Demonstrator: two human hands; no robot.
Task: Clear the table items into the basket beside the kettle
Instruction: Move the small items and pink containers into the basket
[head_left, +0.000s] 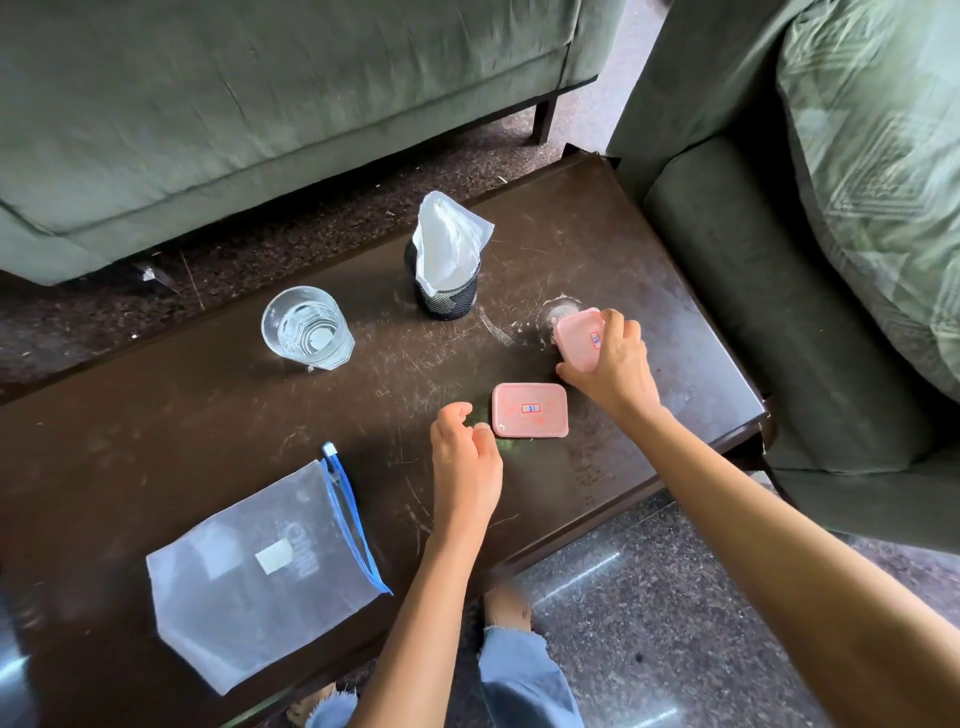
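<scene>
Pickup step. Right hand (610, 358) grips a tilted pink box (577, 338), right of the mesh cup (448, 291). Left hand (465, 449), half-curled and empty, nears the second pink box (530, 410). Basket and kettle unseen; next: lift, carry.

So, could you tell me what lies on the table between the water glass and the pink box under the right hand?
In the head view, the black mesh cup holding white paper stands between the water glass and the pink box, set slightly farther back.
</scene>
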